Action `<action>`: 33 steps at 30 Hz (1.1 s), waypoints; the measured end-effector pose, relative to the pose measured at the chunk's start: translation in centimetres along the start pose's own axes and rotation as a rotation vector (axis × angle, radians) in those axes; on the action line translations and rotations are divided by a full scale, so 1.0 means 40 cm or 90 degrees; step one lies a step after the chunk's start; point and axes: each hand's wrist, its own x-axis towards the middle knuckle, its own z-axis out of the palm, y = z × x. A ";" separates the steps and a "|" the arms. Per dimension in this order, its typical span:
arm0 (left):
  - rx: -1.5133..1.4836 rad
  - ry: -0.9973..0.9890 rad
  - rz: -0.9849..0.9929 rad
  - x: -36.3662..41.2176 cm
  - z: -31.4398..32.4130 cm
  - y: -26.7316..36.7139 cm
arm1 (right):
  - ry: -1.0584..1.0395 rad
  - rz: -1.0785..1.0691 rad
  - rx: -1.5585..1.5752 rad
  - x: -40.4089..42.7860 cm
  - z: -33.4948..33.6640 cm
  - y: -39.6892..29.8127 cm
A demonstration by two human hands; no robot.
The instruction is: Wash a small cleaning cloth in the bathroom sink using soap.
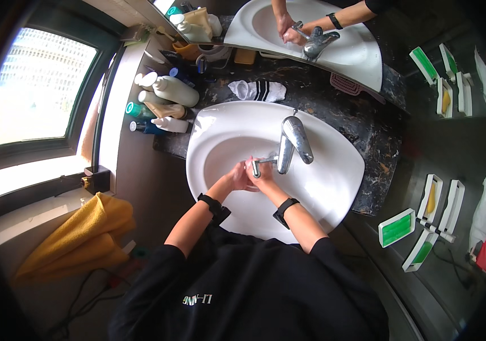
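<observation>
My left hand (pixel 238 177) and my right hand (pixel 263 171) meet over the bowl of a white ceramic washbasin (pixel 332 187). They touch each other beneath a jointed chrome spout extension (pixel 256 169). This extension sticks out from a chrome single-lever tap (pixel 290 143), and its end hides part of my right hand. My fingers are partly hidden and blurred, so whether anything lies between the palms cannot be made out. Each wrist wears a black band.
White striped socks (pixel 264 90) lie behind the basin on a dark marbled countertop (pixel 311 85). Several bottles (pixel 177 90) stand at the left. A mirror (pixel 396 25) rises at the back. A yellow towel (pixel 85 238) hangs lower left; white-and-green holders (pixel 396 228) are mounted at right.
</observation>
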 end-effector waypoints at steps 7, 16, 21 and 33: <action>-0.227 -0.177 0.264 0.079 0.015 -0.022 | 0.140 -0.276 0.116 0.023 0.065 0.077; -0.080 0.038 0.179 0.087 0.051 0.016 | 0.064 -0.242 0.108 -0.119 -0.087 0.116; -0.109 -0.076 0.177 0.090 0.077 0.003 | 0.223 -0.072 0.167 -0.139 -0.067 0.188; -0.304 -0.120 0.035 0.117 0.069 -0.014 | 0.214 0.042 0.288 -0.181 -0.084 0.256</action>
